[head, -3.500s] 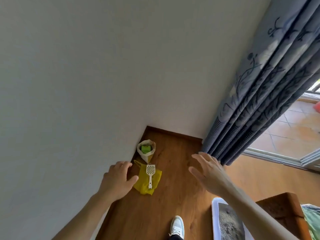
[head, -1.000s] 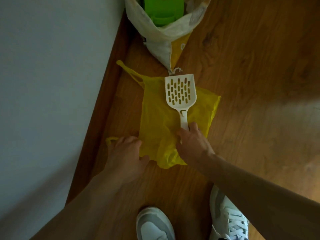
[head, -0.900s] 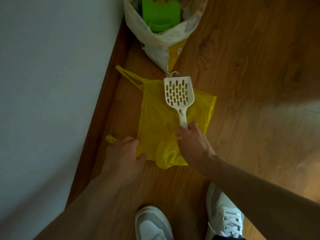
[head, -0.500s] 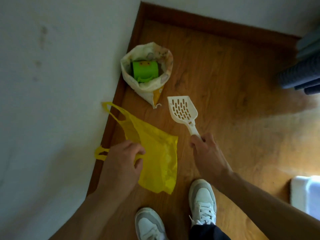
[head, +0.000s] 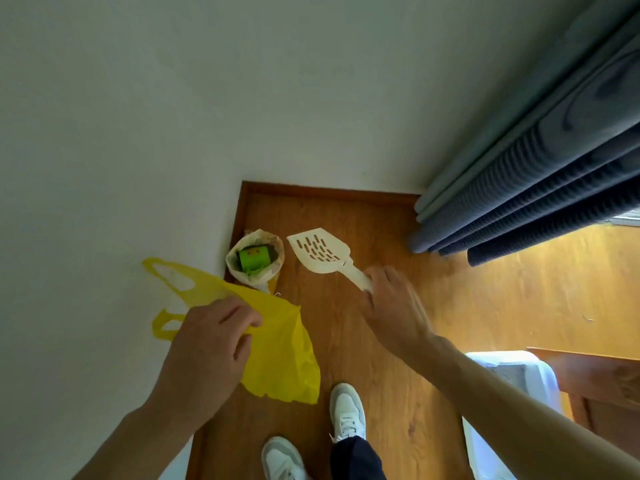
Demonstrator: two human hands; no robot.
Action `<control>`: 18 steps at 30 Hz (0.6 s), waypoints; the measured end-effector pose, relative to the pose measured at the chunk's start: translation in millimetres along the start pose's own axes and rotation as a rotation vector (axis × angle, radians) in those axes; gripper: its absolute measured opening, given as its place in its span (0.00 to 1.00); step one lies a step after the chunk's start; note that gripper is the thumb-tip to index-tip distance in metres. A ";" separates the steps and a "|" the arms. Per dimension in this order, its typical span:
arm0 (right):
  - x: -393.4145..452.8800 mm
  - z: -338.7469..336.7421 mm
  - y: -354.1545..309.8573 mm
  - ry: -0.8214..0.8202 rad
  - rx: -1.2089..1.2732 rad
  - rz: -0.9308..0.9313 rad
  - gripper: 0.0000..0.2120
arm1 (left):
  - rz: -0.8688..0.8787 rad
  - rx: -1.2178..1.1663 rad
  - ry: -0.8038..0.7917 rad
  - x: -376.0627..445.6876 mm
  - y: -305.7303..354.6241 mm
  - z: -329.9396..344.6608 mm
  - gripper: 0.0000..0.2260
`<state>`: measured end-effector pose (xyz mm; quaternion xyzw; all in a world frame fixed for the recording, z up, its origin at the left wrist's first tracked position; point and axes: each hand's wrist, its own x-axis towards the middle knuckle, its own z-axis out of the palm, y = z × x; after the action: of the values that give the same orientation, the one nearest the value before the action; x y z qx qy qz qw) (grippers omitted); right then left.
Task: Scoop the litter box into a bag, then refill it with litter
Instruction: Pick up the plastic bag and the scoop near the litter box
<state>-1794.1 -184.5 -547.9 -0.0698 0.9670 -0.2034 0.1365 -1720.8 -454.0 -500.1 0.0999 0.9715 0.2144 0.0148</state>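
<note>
My left hand (head: 211, 344) grips a yellow plastic bag (head: 277, 355), which hangs off the floor with its two handles sticking out to the left. My right hand (head: 391, 306) holds the handle of a white slotted litter scoop (head: 318, 254), raised with its head pointing toward the corner. An open sack of litter (head: 256, 261) with a green cup (head: 254, 259) inside stands in the corner by the wall. The white litter box (head: 533, 372) with grey litter shows at lower right, partly hidden behind my right arm.
A white wall (head: 104, 168) runs along the left and far sides. Dark grey curtains (head: 536, 188) hang at upper right. A wooden piece of furniture (head: 595, 372) stands beside the litter box. My two white shoes (head: 346, 410) are on the wooden floor (head: 381, 341).
I have lifted the bag and the scoop off the floor and risen, so the view has pulled back. The litter box has come into sight at lower right.
</note>
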 end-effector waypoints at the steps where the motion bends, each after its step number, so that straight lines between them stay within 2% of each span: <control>1: -4.8 -29.3 -3.5 0.021 0.011 0.010 0.11 | 0.032 0.011 0.011 4.6 17.8 -23.3 0.06; 7: -36.8 -192.8 -38.3 0.134 0.066 0.021 0.10 | 0.164 0.091 0.071 28.6 105.6 -150.8 0.07; 10: -60.7 -256.6 -57.1 0.242 0.072 -0.018 0.09 | 0.177 0.094 0.106 35.8 141.4 -209.4 0.15; 14: -103.4 -320.7 -69.9 0.331 0.020 -0.040 0.10 | 0.237 0.100 0.128 42.4 183.0 -266.1 0.18; 18: -154.6 -357.1 -79.9 0.435 -0.054 -0.016 0.08 | 0.355 0.109 0.168 39.6 210.5 -300.9 0.17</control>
<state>-1744.9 -93.9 -164.3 -0.0357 0.9782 -0.1889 -0.0787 -1741.6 -383.6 -138.2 0.2521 0.9466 0.1684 -0.1098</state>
